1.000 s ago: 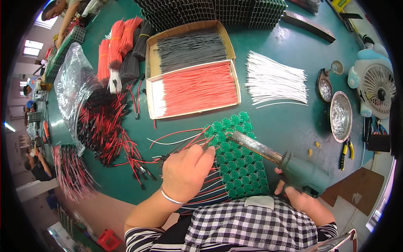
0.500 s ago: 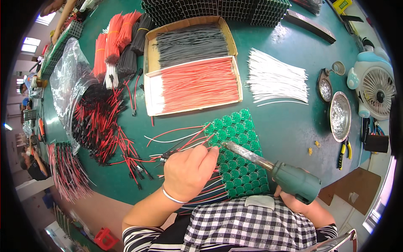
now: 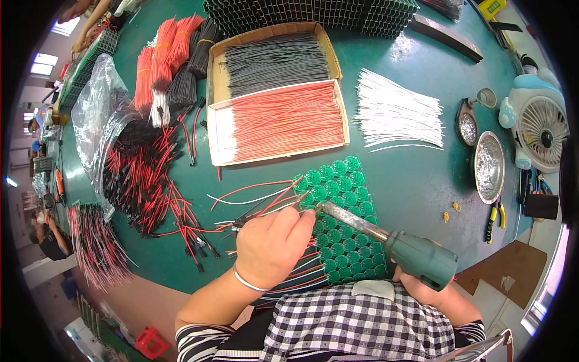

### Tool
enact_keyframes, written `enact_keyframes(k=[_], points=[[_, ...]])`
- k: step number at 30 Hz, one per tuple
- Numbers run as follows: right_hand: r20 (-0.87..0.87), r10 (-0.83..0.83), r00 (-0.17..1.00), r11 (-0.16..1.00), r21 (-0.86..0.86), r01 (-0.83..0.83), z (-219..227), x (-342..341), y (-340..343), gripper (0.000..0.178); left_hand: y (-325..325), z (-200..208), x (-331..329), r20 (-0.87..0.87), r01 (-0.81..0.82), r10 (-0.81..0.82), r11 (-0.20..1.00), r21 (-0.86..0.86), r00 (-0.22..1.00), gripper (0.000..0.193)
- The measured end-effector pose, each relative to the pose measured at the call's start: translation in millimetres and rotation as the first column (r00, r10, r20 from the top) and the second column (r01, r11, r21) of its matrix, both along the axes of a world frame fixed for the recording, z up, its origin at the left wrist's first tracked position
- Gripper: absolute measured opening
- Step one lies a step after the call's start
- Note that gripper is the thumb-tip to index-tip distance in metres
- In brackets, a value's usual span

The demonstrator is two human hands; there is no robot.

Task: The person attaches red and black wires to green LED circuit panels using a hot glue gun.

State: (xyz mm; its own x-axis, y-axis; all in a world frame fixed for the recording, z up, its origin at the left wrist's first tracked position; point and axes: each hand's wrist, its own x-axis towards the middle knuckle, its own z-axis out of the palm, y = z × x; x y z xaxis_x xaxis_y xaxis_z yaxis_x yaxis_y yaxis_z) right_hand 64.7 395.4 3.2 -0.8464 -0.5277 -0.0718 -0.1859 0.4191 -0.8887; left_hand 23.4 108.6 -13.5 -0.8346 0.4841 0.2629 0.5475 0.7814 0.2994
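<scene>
My left hand (image 3: pixel 271 244) is closed in a pinch on a thin wire, its fingertips close over the left edge of the green circuit board panel (image 3: pixel 338 238). The wire's end is mostly hidden by the fingers. In my right hand (image 3: pixel 419 291) is a soldering iron (image 3: pixel 422 259) with a thick dark-green body and a metal barrel. Its tip points left and rests at the panel beside my left fingertips; whether it touches the wire I cannot tell. Red, white and black wires (image 3: pixel 253 187) stick out leftward from the round boards.
Boxed red wires (image 3: pixel 283 120) and black wires (image 3: pixel 271 63) lie beyond the panel, with white wires (image 3: pixel 398 111) to their right. Connector leads (image 3: pixel 145 175) are heaped at left. A metal bowl (image 3: pixel 488 167), yellow-black pliers (image 3: pixel 496 220) and a fan (image 3: pixel 540 127) stand at right.
The soldering iron has shifted slightly left, its body a little lower. My left hand stays almost in place, still pinched at the panel's edge.
</scene>
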Motion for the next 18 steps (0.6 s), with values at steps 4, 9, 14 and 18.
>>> enact_keyframes(k=[4,9,14,18], points=[[0.013,-0.107,0.994,0.994,-0.018,0.107,3.5,0.7,-11.2,0.02,1.1,-0.5,-0.1,0.012,-0.006,0.006,1.0,-0.005,1.0,0.029],[-0.195,-0.027,0.98,0.998,0.047,0.037,6.3,-5.0,-8.3,0.02,0.3,-0.8,0.7,0.015,-0.02,0.02,1.0,-0.003,1.0,0.03],[0.21,-0.159,0.965,0.985,-0.029,0.169,-6.5,26.2,13.2,0.025,1.3,-0.1,0.2,0.008,-0.019,0.019,1.0,-0.002,1.0,0.03],[0.204,-0.175,0.963,0.98,-0.056,0.19,-0.3,17.5,3.0,0.025,1.7,-2.5,-0.3,0.011,-0.033,0.032,0.999,0.035,0.999,0.029]])
